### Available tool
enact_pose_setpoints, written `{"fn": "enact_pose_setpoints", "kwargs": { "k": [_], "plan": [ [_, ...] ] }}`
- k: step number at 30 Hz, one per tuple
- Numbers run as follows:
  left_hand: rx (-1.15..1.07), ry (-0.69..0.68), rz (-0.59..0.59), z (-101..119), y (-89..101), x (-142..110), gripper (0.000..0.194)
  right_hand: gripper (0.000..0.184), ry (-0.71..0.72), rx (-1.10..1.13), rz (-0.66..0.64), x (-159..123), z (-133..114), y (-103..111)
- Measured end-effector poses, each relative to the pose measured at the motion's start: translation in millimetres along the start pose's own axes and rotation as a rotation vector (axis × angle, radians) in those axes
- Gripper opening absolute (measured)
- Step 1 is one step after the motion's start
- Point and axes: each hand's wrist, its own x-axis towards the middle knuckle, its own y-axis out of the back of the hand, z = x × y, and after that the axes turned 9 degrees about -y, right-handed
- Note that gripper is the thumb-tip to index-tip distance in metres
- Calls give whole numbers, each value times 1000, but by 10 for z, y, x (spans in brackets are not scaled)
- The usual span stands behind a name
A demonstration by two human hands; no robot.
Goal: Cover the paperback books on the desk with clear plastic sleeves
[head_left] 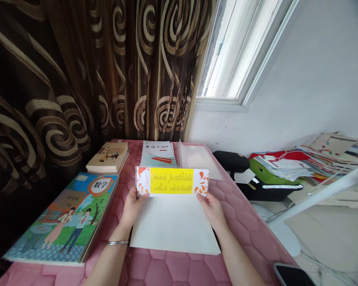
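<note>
Both hands grip a wide, low booklet [172, 181], white with orange petal shapes and a yellow panel of printed text. My left hand [134, 206] pinches its lower left corner, thumb in front. At the lower right corner my right hand [212, 209] holds it the same way. Beneath and in front of it lies a blank white paper stack or pad [173, 228], its far part hidden by the booklet. Just behind is a pale book [158, 153] with a red drawing on its cover. A clear plastic sleeve [198, 159] lies beside that book.
At left, a stack of colourful textbooks [68, 218] sits near small brown books [109, 157] on the pink quilted cover [158, 270]. A phone [292, 275] rests at the lower right edge. Beyond it stand a white lamp [313, 194] and a bin of papers [274, 180].
</note>
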Motion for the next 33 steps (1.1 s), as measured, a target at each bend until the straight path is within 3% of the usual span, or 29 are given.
{"fn": "enact_pose_setpoints", "kwargs": {
  "k": [13,24,27,30,32,33],
  "plan": [
    [11,1,7,-16,-5,6,44,52,52,93,-43,12,27,4],
    [91,-6,4,-34,8,29,46,60,-15,56,95,-57,-126,-83],
    [301,-82,61,68,4,4,55,61,-16,83,118,-62,-146,-109],
    [721,-237,252,305,-50,-60,64,60,4,99,120,-58,-155,-115],
    [926,-367,339,490,-116,-158,59,60,22,91,120,-50,-158,-112],
    [980,-442,325,569,-152,-234,53,60,32,83,119,-45,-159,-109]
  ]
}}
